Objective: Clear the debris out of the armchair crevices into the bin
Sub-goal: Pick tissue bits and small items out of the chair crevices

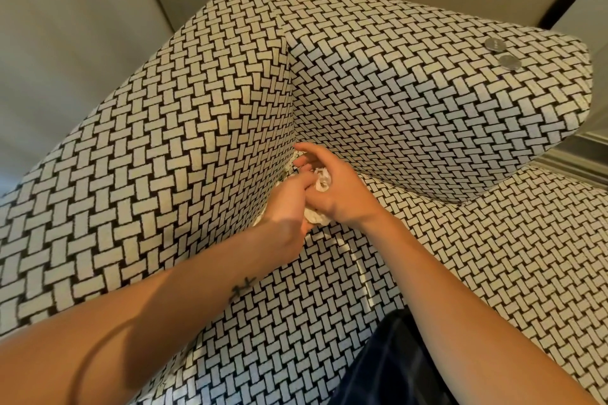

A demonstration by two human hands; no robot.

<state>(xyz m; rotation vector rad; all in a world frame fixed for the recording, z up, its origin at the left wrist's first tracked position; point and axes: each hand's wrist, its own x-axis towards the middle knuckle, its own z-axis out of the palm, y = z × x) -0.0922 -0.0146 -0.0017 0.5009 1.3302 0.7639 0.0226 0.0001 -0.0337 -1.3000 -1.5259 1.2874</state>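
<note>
Crumpled white paper [320, 181] sits at the back corner of the armchair [184, 128] seat, right at the crevice where the seat cushion meets the two upholstered walls. Both hands are on it. The right hand [343, 199] has its fingers [307, 159] curled round the wad, and the left hand [286, 207] presses in from the other side, its fingers tucked into the same bundle and grasping it.

The task looks to be midway. A fair clump has been gathered out of the seam, but it is not yet carried off. A pale scrap [260, 219] shows at the crevice under the left wrist, so more may be lodged there; how deep it goes is hidden by the hands. The other crevices, along the seat's right edge and front, show no debris from here.

No bin is in view, so nothing can be said of its contents. Two silvery round discs [502, 53], possibly coins, lie on top of the right-hand arm.
</note>
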